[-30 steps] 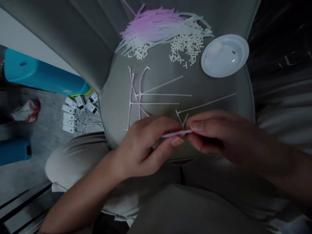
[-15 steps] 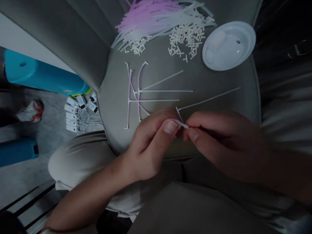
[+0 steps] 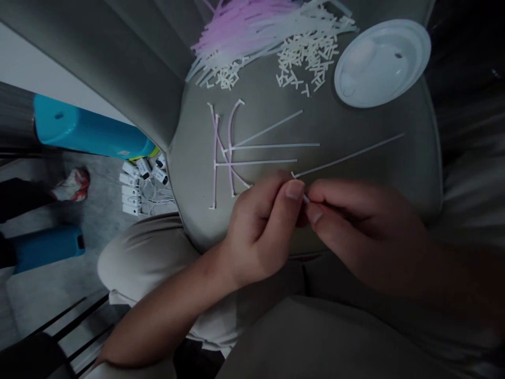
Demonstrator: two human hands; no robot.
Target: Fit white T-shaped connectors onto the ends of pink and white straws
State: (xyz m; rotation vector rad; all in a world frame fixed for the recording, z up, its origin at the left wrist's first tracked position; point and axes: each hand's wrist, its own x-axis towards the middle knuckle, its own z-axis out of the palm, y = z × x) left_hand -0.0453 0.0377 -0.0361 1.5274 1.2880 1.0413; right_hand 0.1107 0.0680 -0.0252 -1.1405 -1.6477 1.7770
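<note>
My left hand (image 3: 264, 234) is closed in a pinch, its thumb over a thin pink tube that is now mostly hidden. Against it, my right hand (image 3: 355, 231) pinches a small whitish piece (image 3: 306, 199) between thumb and forefinger; whether this is a connector or the tube's end I cannot tell. Just beyond the fingertips lies a clear tube (image 3: 351, 155) with a white T-shaped connector (image 3: 294, 175) at its near end. To the left, pink tubes (image 3: 214, 181) with white end connectors are joined to clear tubes (image 3: 276, 146) on the seat.
At the back of the grey chair seat (image 3: 379, 184) lies a heap of pink and clear tubes (image 3: 244, 26). Small white connectors (image 3: 303, 58) are piled before it, beside a white bowl (image 3: 382, 68). White devices with cables (image 3: 132, 192) and a blue case (image 3: 90, 129) sit at left.
My left thumb has moved up against the right fingertips, covering the pink tube that showed between the hands. The whole view has shifted a little, so things appear further right.
</note>
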